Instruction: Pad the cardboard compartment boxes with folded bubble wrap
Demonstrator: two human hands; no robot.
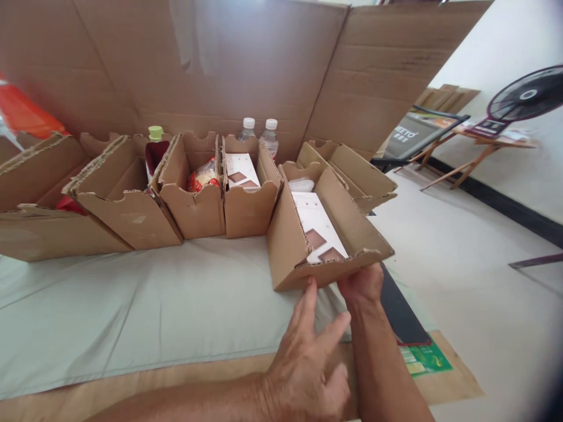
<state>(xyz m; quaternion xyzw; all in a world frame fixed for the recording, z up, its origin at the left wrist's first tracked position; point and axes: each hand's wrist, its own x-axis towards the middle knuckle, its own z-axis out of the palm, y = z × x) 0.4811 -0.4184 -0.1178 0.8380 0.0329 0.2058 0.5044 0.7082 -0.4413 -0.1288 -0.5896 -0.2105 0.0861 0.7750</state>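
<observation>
A tilted cardboard box [285, 261] stands at the right end of the row, with a white carton with brown squares [323, 228] and something white and plastic-wrapped [301, 184] inside. My right hand [363, 285] holds this box from below at its front right corner; its fingers are hidden beneath. My left hand [310, 351] has its fingers spread, and one fingertip touches or nearly touches the lower front of the box. Left of it is another cardboard box [250, 211] holding a similar white carton [241, 170].
More cardboard boxes [193, 214] line up leftward, with a red-and-clear packet [204, 176] and a green-capped bottle [155, 133] in them. Two clear bottles [269, 138] stand behind. A cardboard wall [264, 64] backs the cloth-covered table [153, 310]. A fan [528, 97] is at right.
</observation>
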